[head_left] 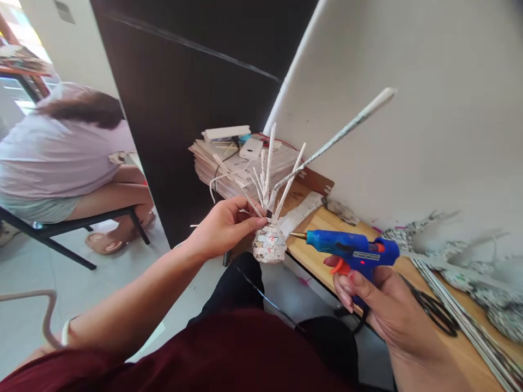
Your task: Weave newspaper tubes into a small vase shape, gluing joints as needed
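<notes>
A: So where's the little woven pot (269, 245) at?
B: It's hanging above the person's knees, near the edge of the table (316, 220). The left hand (220, 226) is pinching its top, right where the paper strips (268, 169) are fanning up. The right hand (384, 305) is gripping a blue glue gun (347, 245), fingers sitting by the orange trigger (340, 267).
A: Anything looking sketchy?
B: Kinda. The brass nozzle (299, 236) is pointing at the pot from just beside it, and those pinching fingers are sitting close by. If it's hot, a small slip could be burning a fingertip, imo. Squeezing too early could be dripping glue onto the lap.
A: And that long strip (351, 125)?
B: It's leaning way out to the right, so snagging it could be twisting the pot in that light pinch.
</notes>
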### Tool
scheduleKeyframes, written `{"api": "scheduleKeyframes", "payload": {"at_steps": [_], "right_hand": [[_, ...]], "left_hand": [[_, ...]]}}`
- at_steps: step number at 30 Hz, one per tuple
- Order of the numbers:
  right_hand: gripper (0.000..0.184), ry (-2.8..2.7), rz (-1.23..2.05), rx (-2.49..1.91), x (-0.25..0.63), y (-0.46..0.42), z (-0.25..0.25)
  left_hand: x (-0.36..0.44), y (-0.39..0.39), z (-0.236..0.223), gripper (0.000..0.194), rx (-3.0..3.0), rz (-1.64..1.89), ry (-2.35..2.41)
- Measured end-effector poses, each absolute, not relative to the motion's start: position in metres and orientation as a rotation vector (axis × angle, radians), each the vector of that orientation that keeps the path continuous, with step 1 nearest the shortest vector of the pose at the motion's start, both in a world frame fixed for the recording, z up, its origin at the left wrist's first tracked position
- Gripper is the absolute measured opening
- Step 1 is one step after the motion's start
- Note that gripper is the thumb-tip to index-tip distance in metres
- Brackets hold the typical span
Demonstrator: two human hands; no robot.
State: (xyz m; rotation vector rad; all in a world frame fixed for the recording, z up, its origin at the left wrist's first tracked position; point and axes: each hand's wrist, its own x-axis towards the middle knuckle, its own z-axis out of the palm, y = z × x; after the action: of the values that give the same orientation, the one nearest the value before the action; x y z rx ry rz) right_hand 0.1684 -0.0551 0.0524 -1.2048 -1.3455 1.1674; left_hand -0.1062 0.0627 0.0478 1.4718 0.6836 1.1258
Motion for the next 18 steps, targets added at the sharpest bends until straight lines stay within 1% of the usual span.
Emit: {"api": "scheduleKeyframes", "payload": {"at_steps": [5, 8, 14, 18], "right_hand": [[0.036, -1.518, 0.797, -1.441, 0.156, -0.069, 0.060], [0.036, -1.594, 0.644, -1.503, 0.154, -0.072, 0.060], [0.032, -1.639, 0.652, -1.561, 0.162, -0.076, 0.056], [0.030, -1.668, 0.638, -1.579, 0.163, -0.076, 0.056]], "left_hand": [[-0.085, 0.050, 0.037, 0.020, 1.641, 1.125, 0.664], [-0.079, 0.046, 0.036, 0.017, 1.755, 1.117, 0.695], [-0.080, 0.045, 0.040, 0.004, 2.060, 1.175, 0.748], [-0.082, 0.048, 0.040, 0.002, 2.146, 1.235, 0.709]]}}
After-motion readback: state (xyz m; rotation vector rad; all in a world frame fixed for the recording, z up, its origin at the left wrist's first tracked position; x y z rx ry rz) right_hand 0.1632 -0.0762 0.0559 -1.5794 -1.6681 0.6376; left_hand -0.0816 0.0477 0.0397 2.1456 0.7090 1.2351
